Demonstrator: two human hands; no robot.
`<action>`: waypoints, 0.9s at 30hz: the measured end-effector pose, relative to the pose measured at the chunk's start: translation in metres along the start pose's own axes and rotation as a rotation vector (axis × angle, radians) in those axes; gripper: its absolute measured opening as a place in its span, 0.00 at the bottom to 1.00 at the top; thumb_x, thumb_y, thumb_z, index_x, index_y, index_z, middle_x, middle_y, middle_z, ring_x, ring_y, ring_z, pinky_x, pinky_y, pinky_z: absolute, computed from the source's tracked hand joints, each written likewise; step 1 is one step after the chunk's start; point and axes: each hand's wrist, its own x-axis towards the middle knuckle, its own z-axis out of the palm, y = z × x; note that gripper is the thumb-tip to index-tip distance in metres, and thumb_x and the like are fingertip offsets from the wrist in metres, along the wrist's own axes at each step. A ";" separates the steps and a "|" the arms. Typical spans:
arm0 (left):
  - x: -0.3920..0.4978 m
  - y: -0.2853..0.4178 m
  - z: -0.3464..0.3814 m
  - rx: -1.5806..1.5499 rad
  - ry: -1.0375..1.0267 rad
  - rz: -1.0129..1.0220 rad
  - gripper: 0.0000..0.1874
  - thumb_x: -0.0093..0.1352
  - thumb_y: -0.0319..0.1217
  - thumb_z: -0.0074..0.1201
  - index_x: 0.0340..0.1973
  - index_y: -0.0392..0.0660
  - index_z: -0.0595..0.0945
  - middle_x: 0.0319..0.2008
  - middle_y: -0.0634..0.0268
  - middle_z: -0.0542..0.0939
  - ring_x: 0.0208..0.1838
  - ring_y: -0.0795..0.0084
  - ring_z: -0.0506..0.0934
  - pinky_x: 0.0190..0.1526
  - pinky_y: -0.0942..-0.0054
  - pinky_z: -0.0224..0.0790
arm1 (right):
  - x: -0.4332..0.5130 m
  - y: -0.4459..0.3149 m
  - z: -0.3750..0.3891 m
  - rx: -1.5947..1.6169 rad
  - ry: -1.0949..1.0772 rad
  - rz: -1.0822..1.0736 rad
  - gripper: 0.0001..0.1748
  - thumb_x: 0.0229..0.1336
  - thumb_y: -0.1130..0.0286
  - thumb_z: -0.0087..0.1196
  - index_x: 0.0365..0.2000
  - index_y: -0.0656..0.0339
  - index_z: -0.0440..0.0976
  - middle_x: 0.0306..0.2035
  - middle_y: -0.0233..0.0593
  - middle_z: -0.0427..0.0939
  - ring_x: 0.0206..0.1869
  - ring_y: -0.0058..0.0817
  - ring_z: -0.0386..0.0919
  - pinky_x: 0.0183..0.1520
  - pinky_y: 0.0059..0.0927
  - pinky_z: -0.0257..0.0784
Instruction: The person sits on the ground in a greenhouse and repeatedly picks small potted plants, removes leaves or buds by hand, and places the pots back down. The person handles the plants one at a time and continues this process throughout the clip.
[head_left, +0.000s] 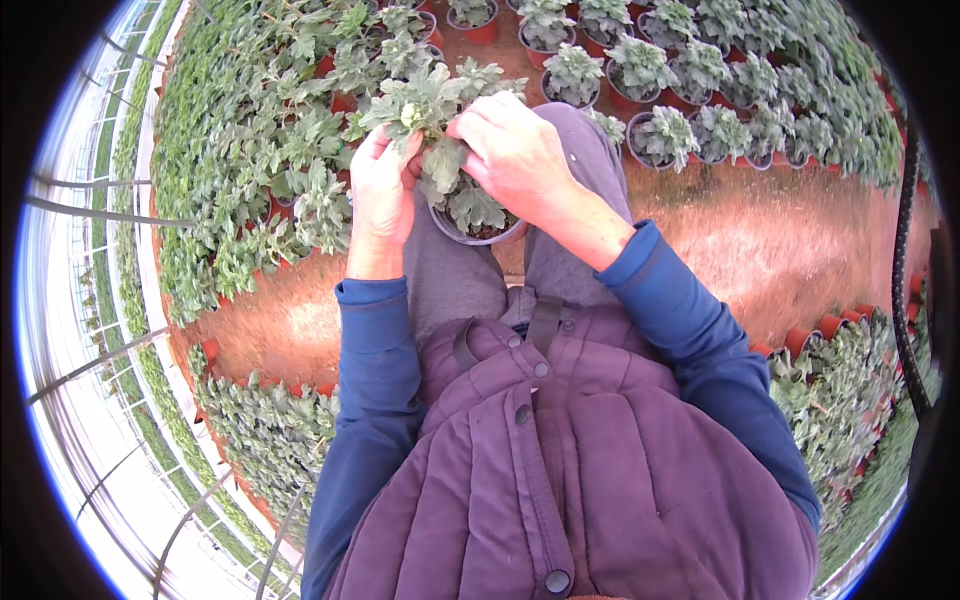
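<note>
A potted plant (444, 159) with lobed green leaves, likely a chrysanthemum, stands in front of my lap. Near its top sits a pale yellow-green bud cluster (410, 114). My left hand (381, 191) holds the plant just below that bud, thumb and fingers pinched at the stem and leaves. From the other side, my right hand (517, 150) has its bent fingers closed on the upper foliage; the fingertips are partly hidden by leaves. Lower down, the rim of the plant's pot (469, 238) shows between my knees, with dark soil inside.
Dense leafy plants (247, 150) crowd the left. Rows of potted plants (664, 139) stand ahead and to the right on reddish soil (750, 232). Tipped pots (802, 339) with foliage lie behind at right. A dark cord (904, 285) hangs at the right edge.
</note>
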 end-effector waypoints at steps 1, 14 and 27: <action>0.000 0.000 -0.001 -0.013 -0.004 -0.003 0.13 0.72 0.27 0.59 0.51 0.40 0.81 0.46 0.66 0.84 0.44 0.76 0.81 0.48 0.74 0.75 | 0.001 -0.002 0.000 0.015 -0.002 0.020 0.13 0.44 0.73 0.65 0.35 0.57 0.77 0.34 0.35 0.77 0.40 0.39 0.77 0.42 0.38 0.75; -0.001 -0.005 -0.009 -0.013 -0.015 0.010 0.19 0.71 0.25 0.55 0.57 0.38 0.78 0.55 0.61 0.81 0.58 0.69 0.77 0.62 0.66 0.68 | 0.003 -0.001 0.004 0.382 0.077 0.128 0.12 0.54 0.75 0.63 0.41 0.62 0.79 0.36 0.42 0.81 0.41 0.40 0.79 0.45 0.38 0.75; 0.000 -0.011 -0.013 -0.007 -0.029 0.002 0.16 0.72 0.27 0.60 0.54 0.40 0.81 0.52 0.64 0.83 0.53 0.73 0.79 0.57 0.70 0.69 | 0.006 -0.005 0.003 0.529 -0.033 0.383 0.16 0.55 0.74 0.65 0.44 0.65 0.77 0.38 0.45 0.82 0.43 0.40 0.81 0.48 0.36 0.75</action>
